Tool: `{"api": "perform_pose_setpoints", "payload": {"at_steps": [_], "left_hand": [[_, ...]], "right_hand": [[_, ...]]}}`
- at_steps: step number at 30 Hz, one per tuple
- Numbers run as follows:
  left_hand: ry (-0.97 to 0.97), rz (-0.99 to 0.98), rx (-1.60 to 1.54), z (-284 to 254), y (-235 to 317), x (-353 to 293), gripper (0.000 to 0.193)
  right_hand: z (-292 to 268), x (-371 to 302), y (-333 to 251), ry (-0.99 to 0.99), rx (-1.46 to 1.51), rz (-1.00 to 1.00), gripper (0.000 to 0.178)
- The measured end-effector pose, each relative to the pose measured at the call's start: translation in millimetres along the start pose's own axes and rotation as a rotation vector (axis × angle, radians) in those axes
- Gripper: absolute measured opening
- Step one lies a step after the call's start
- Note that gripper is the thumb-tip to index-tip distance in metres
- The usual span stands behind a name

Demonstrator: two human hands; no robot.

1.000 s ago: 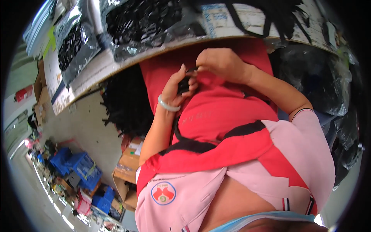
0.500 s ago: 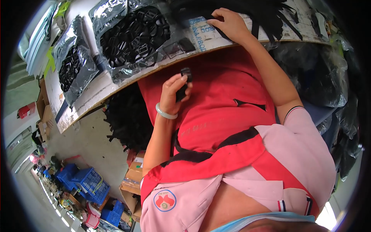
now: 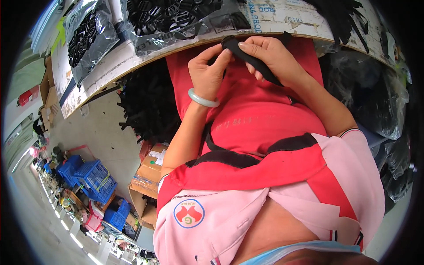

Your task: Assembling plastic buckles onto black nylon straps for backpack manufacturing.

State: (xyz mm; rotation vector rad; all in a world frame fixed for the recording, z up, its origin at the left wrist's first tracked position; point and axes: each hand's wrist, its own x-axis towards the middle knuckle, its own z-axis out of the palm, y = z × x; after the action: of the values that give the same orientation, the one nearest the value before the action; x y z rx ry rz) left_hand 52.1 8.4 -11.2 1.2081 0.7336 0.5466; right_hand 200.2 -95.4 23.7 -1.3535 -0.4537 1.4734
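Note:
My left hand (image 3: pixel 206 76), with a pale bangle at the wrist, pinches a small black plastic buckle (image 3: pixel 228 41) between thumb and fingertips. A black webbing strap (image 3: pixel 260 67) runs from the buckle across my right hand (image 3: pixel 279 56), whose thumb and fingers are closed on it. Both hands meet in front of my red apron (image 3: pixel 247 106), just at the table's near edge. Whether the strap passes through the buckle is hidden by the fingers. Behind them, a clear plastic bag (image 3: pixel 207 27) full of black buckles lies on the table (image 3: pixel 98 76).
A smaller bag of black parts (image 3: pixel 83 39) lies farther left. Cut black straps (image 3: pixel 342 20) are piled on the table's right. Under the table hangs a dark strap heap (image 3: pixel 148 104); plastic-wrapped bundles (image 3: pixel 366 95) stand right. Cardboard boxes (image 3: pixel 150 170) and blue crates (image 3: pixel 98 179) are at left.
My right hand has come off the table towards me, now with a black strap in it. My left hand has moved up and right with the buckle to meet it.

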Motion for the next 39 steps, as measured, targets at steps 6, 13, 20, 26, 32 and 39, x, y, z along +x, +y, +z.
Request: {"api": "perform_pose_setpoints", "payload": {"at_steps": [6,13,20,26,32,39], "left_hand": [[0.070,0.524,0.340,-3.2,-15.2,11.0,0.017],[0.065,0.641,0.525,-4.3,-11.2,11.3,0.018],[0.001,0.729,0.615,-3.5,-25.0,10.2,0.020],[-0.004,0.611,0.468,-4.0,-26.5,5.9,0.019],[-0.059,0.589,0.518,-4.5,-26.8,0.1,0.021],[-0.083,-0.153,-0.178,0.7,-15.8,-1.2,0.015]], "right_hand": [[5.8,8.4,7.3,0.036,0.094,-0.100,0.024],[10.8,10.3,14.7,0.091,0.139,-0.250,0.040],[-7.2,21.2,19.8,-0.010,0.211,-0.179,0.036],[-3.6,20.8,30.3,0.014,0.155,-0.162,0.036],[-10.8,-5.8,29.5,-0.040,0.085,-0.052,0.039],[-16.3,8.2,36.8,0.125,0.066,-0.187,0.023]]}}
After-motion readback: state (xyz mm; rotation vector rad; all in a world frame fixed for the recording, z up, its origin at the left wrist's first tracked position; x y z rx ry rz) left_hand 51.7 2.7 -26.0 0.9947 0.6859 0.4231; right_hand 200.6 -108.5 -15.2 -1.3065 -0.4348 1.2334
